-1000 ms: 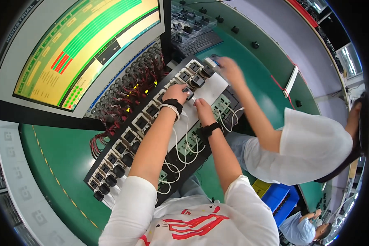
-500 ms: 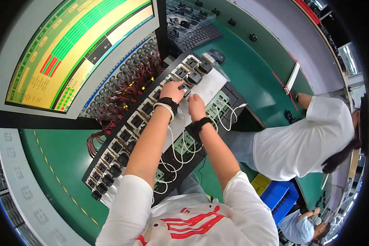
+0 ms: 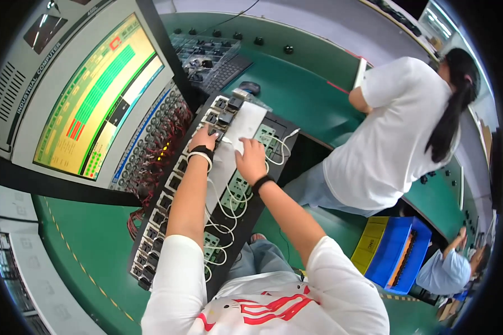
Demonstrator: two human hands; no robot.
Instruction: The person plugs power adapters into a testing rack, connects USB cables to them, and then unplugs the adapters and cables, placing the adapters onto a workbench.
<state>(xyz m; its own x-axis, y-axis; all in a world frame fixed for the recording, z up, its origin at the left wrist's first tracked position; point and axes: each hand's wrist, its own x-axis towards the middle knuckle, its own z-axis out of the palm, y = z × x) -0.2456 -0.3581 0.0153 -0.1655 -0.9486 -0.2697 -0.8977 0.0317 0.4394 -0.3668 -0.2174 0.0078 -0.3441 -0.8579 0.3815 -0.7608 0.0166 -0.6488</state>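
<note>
Under the fingers runs a long black rack of white-framed square sockets. The right hand has thumb and fingers loosely spread; the left hand curls over a small black block-shaped adapter, grip unclear. Steadying it squarely seems wise. The right fingers sit farther from it than half a second ago.

Mouse — behind sockets (screen left)

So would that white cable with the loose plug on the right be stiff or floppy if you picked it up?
Probably floppy: the white cable bends in a loose curve. It looks thin, so it's likely light. Its plug seems thicker, so that end might dangle.
</note>
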